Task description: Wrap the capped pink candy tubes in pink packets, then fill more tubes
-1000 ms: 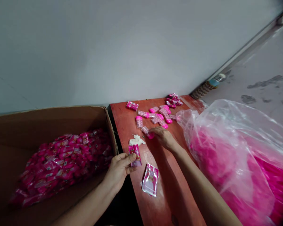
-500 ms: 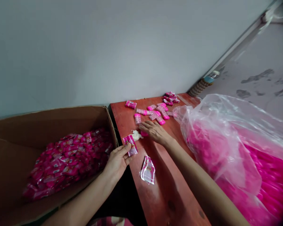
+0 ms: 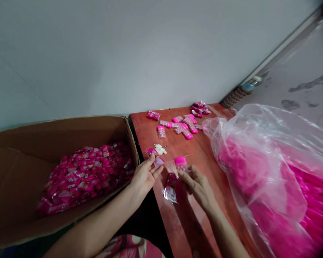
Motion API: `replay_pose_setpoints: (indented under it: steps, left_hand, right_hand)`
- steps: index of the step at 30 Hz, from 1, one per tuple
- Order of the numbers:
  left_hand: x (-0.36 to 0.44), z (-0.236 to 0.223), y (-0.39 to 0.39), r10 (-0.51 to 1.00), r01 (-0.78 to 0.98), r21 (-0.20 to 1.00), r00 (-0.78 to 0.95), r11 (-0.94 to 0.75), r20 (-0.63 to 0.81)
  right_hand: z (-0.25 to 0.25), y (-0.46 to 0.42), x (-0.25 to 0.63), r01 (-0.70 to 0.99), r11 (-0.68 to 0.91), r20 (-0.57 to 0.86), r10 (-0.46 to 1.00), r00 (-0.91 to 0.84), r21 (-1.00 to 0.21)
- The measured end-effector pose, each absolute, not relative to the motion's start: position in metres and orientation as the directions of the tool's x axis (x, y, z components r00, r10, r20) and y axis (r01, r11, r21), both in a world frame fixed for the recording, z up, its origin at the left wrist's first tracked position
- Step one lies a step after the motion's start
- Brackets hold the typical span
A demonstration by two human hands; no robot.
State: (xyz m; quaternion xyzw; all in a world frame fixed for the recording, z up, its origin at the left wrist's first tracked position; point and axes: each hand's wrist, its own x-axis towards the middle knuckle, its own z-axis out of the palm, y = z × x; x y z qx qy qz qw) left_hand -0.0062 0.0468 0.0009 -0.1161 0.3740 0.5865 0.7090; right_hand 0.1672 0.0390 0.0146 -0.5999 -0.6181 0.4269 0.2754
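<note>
My left hand (image 3: pixel 145 174) pinches a pink printed plastic wrapper (image 3: pixel 155 156) between thumb and fingers, over the left edge of the red wooden table (image 3: pixel 204 157). In my right hand (image 3: pixel 197 184) is a small clear bottle with a pink cap (image 3: pixel 181 163), held upright with the cap on top. Below and between the hands, another pink wrapper (image 3: pixel 171 188) lies on the table. A little white crumbly lump (image 3: pixel 160 149) sits just beyond the left hand. Several more pink-capped bottles (image 3: pixel 190 123) filled with small beads lie farther back, one of them upright.
On the left stands a cardboard box (image 3: pixel 104 125) holding a heap of pink packets (image 3: pixel 83 175). A clear plastic bag (image 3: pixel 258 139) full of pink pieces lies at the right. Packed pink packets (image 3: pixel 200 108) are at the table's back, near a patterned bottle (image 3: pixel 238 94).
My right hand has picked up a pink-capped bottle from the table and brought it nearer, beside the wrapper. The left hand keeps the wrapper, now turned more flat. The view has shifted slightly.
</note>
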Motion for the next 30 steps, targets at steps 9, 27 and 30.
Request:
replay_pose_setpoints:
  steps: [9, 27, 30]
  left_hand:
    - [0.013, 0.008, 0.04, 0.781, -0.908, 0.311, 0.029, 0.282, -0.624]
    - [0.007, 0.008, 0.031, 0.939, -0.648, 0.695, 0.097, 0.311, -0.329]
    - [0.006, 0.007, 0.032, 0.923, -0.62, 0.688, 0.192, 0.377, -0.333]
  right_hand:
    - [0.008, -0.009, 0.122, 0.041, -0.296, -0.297, 0.954, -0.044, -0.954]
    - [-0.004, -0.009, 0.121, 0.006, -0.225, -0.225, 0.972, -0.072, -0.974]
    - [-0.005, -0.008, 0.121, -0.037, -0.218, -0.213, 0.971, -0.104, -0.975]
